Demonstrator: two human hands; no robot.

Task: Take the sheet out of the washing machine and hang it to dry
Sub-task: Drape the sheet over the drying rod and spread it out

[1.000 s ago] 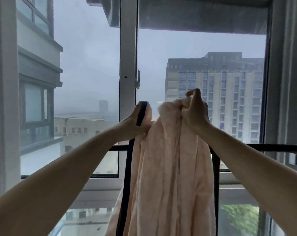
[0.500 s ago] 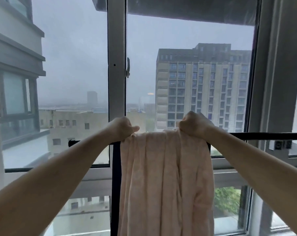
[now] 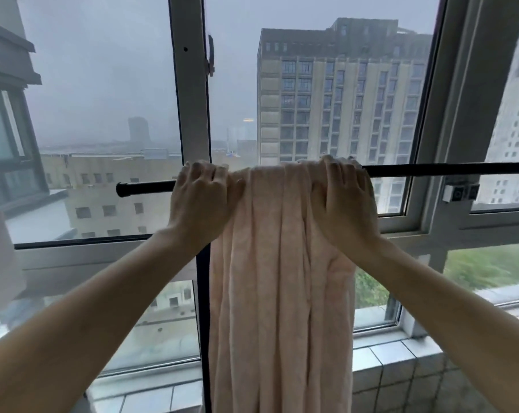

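A pale pink sheet hangs bunched in long folds over a black horizontal rod in front of the window. My left hand lies on the rod at the sheet's left edge, fingers curled over the top of the rod and the fabric. At the sheet's right edge my right hand lies the same way, fingers curled over the fabric on the rod. The fold of the sheet between my hands sits on the rod. The sheet's lower end runs out of view at the bottom.
The rod's left end cap stands free before the glass. A grey window frame post rises behind my left hand. A tiled sill runs below the window at right. A small white bracket sits on the right frame.
Both hands came down from holding the sheet's gathered top raised to resting on the rod, and they moved slightly apart. The sheet now drapes over the rod.
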